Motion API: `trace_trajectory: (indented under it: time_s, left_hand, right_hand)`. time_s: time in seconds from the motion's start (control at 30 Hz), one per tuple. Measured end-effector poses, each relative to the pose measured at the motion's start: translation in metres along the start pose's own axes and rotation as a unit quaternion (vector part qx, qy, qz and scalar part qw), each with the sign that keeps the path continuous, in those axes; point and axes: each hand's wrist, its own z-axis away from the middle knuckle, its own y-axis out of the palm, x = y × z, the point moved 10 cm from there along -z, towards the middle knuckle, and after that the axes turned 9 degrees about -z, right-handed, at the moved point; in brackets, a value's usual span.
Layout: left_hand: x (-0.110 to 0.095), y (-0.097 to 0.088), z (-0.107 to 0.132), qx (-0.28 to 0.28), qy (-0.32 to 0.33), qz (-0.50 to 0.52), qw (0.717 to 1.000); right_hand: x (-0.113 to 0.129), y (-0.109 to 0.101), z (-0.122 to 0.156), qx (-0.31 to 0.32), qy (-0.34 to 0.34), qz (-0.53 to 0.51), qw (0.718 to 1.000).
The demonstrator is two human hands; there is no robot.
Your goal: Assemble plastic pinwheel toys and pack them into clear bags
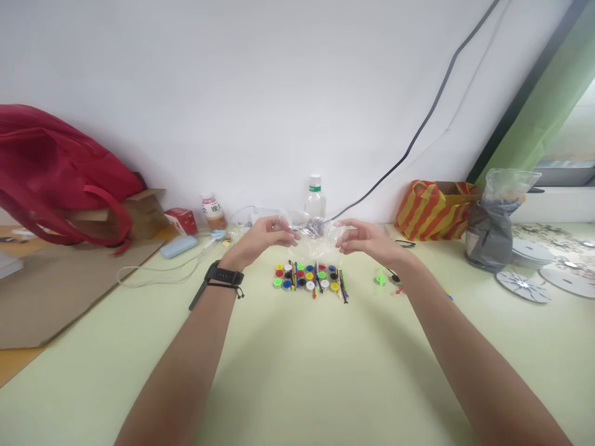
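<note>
Both my hands are raised over the pale green table (297,371), holding a clear plastic bag (312,238) stretched between them. My left hand (264,238), with a black watch on the wrist, pinches the bag's left edge. My right hand (367,240) pinches its right edge. Something small and dark sits inside the bag near its top. Below the bag lies a cluster of small coloured round pieces (307,277) with thin coloured sticks laid across them.
A red bag (56,167) and cardboard box (144,214) sit at the left on a brown sheet. Two bottles (315,197) stand by the wall. A striped bag (437,207), a grey wrapped bundle (488,238) and flat white discs (525,286) are at the right. A small green piece (380,279) lies nearby.
</note>
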Motion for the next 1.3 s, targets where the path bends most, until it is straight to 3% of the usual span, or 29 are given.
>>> trace_trajectory:
  time_s: [0.13,0.23,0.33,0.4,0.67,0.8,0.97,1.17,1.3]
  left_hand:
    - [0.008,0.015,0.001,0.041,-0.023,0.014,0.999]
    - [0.004,0.025,0.001,0.051,-0.015,0.024,0.998]
    - [-0.005,0.029,0.002,0.056,0.003,0.031,0.998]
    - [-0.01,0.03,0.004,0.063,0.009,0.03,0.998]
    - [-0.021,0.035,0.008,0.087,0.027,0.044,0.995]
    - [-0.021,0.036,0.007,0.094,0.035,0.061,0.993]
    - [-0.016,0.032,0.005,0.08,0.026,0.037,0.996]
    - [-0.006,0.018,0.0,0.03,0.017,0.023,0.999]
    - [-0.002,0.017,-0.002,0.012,0.007,0.022,1.0]
  right_hand:
    - [0.003,0.001,-0.003,-0.01,-0.024,0.02,0.999]
    - [0.007,-0.014,-0.007,-0.088,-0.084,0.065,0.99]
    - [0.025,-0.036,0.001,-0.221,-0.184,0.146,0.946]
    - [0.037,-0.036,0.008,-0.257,-0.231,0.197,0.917]
    - [0.042,-0.012,0.005,-0.212,-0.196,0.25,0.924]
    - [0.031,-0.017,0.0,-0.22,-0.169,0.154,0.948]
    - [0.022,-0.007,-0.007,-0.12,-0.124,0.013,0.985]
    - [0.024,0.002,-0.001,-0.054,-0.07,-0.049,0.995]
    - [0.026,-0.003,-0.001,-0.088,-0.1,-0.063,0.989]
